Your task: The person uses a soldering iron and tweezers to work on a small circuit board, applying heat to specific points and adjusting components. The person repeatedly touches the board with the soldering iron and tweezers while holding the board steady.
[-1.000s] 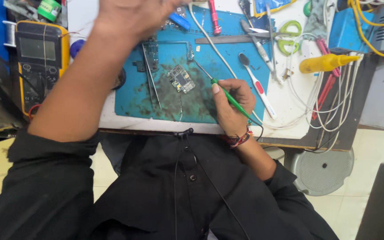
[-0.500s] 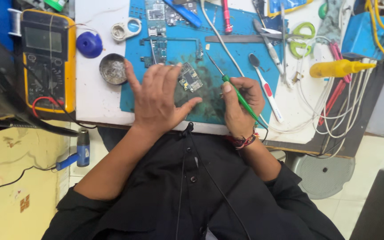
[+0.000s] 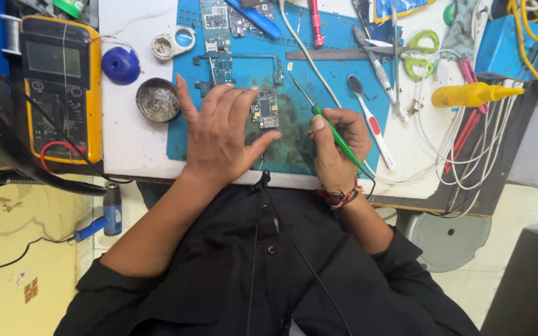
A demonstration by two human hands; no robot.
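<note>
Head view shows your left hand (image 3: 222, 137) spread flat on the blue mat (image 3: 294, 149), steadying the circuit board (image 3: 266, 108) at its one o'clock, while your right hand (image 3: 336, 146) grips the green-handled tool (image 3: 337, 138), whose tip needs careful placing next.

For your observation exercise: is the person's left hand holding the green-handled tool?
No: the right hand grips the green-handled tool, while the left hand lies flat on the blue mat.

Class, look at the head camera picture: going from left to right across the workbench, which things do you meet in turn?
Yellow-cased multimeter → round blue plastic cap → small round metal tin → left hand flat on the blue mat → small green circuit board → right hand holding the green-handled tool → white-and-red toothbrush → yellow squeeze bottle.
</note>
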